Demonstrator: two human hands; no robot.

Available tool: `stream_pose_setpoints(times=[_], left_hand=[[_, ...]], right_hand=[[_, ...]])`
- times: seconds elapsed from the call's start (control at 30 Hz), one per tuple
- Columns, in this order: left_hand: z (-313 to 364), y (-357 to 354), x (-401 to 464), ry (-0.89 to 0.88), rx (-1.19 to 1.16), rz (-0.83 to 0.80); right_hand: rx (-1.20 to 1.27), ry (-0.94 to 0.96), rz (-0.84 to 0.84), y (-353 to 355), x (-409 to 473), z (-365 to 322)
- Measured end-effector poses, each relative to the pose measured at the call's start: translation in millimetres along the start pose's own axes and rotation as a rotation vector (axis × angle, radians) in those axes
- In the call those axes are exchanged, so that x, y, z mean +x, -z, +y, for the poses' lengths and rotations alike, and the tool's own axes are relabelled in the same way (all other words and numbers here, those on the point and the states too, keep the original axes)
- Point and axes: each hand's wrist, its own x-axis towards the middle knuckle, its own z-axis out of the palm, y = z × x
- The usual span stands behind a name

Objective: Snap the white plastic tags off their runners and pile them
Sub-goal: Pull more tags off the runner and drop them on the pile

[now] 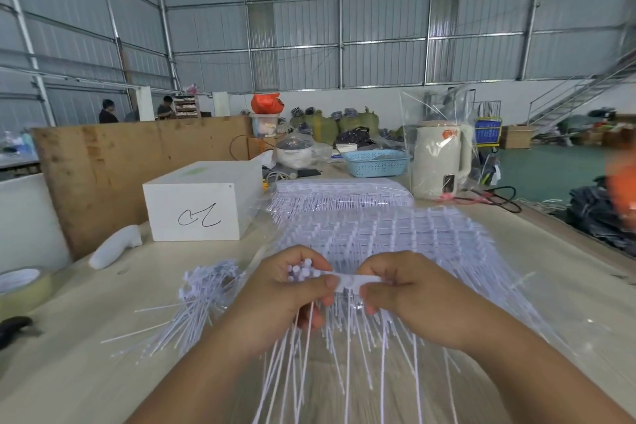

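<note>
Head view: at lower centre, the left hand (285, 289) clamps a bundle of white tags (300, 273), while the right hand (406, 293) pinches the runner (358, 280) between them. A pile of loose tags (203, 296) lies left on the tabletop (86, 372); unbroken sheets (378, 234) spread behind the hands.

Two bare forearms are showing from the near edge, each ending in a bare hand: the left hand (285, 289) and the right hand (409, 299). The person is wearing no sleeves, gloves, rings, watch or bracelets that are showing here. The fingernails are looking short and unpainted.
</note>
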Motion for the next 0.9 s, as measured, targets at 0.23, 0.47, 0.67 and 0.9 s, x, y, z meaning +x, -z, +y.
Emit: stream_pose_setpoints(times=[0.23,0.47,0.67,0.9], left_hand=[[0,-8,0,-0.095,-0.029,0.097],[7,-25,-4,-0.158,-0.241,0.263],[14,-27,-7,-0.142,-0.375,0.332],[20,-12,-4,0.031,-0.815,0.295]], right_hand=[[0.067,0.007,0.046,-9,1,-3],[0.221,0.138,0.212,-16,4,-4],[0.402,0.246,0.358,-32,5,-17],[0.462,0.201,0.681,-21,8,-17]])
